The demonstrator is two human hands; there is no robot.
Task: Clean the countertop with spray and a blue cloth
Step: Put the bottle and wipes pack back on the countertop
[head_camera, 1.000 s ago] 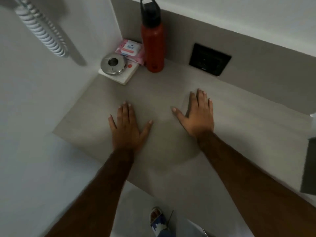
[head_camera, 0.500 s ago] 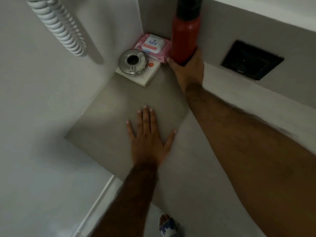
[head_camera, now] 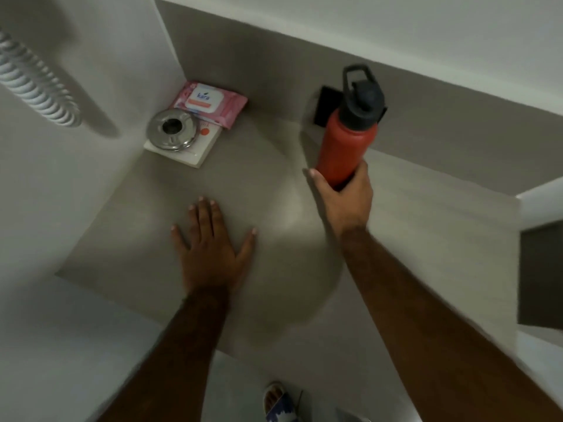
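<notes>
Right hand (head_camera: 344,196) grips tall red metal bottle w/ black lid (head_camera: 347,147) near its base, 1 o'clock, tilted, prob. to clear grey matte worktop (head_camera: 268,178) for wiping. Left hand (head_camera: 213,254) lies flat, fingers spread, 8 o'clock, bracing. Spray & blue cloth not in view.

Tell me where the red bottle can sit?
Bare countertop lies between the left hand and the right hand holding the red bottle, and right of that hand along the wall. Back-left corner is crowded: ashtray, wipes pack, book.
</notes>
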